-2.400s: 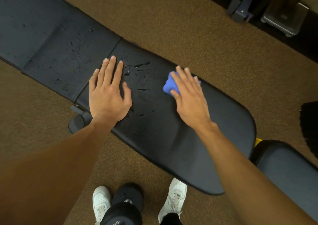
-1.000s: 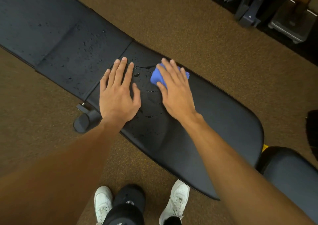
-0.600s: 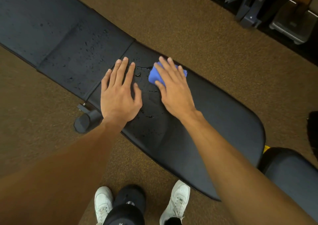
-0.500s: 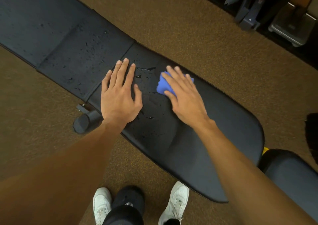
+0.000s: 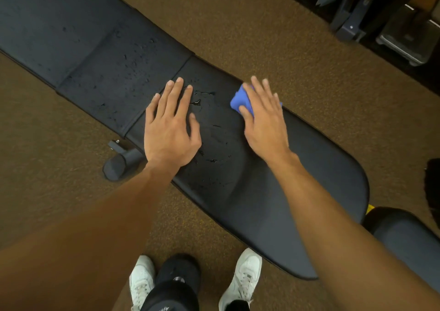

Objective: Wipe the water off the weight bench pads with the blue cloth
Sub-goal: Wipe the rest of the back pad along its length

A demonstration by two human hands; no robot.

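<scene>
I'm pressing the cloth (image 5: 240,101) under my flat right hand (image 5: 264,122) at the seat pad's (image 5: 297,191) far edge, left hand (image 5: 171,129) lying spread; water (image 5: 198,102) is beading between them and across the back pad (image 5: 107,67).

Black vinyl-like pad (image 5: 297,167), finely grained, matt with a dull sheen; glossy under beads of water (image 5: 197,101). Soft blue cloth (image 5: 239,101), matt. Rough, speckled brown carpet (image 5: 238,25). Smooth dark tube (image 5: 121,163) beneath the pad, seemingly painted metal. White shoes (image 5: 140,279), smooth, leather-like.
</scene>
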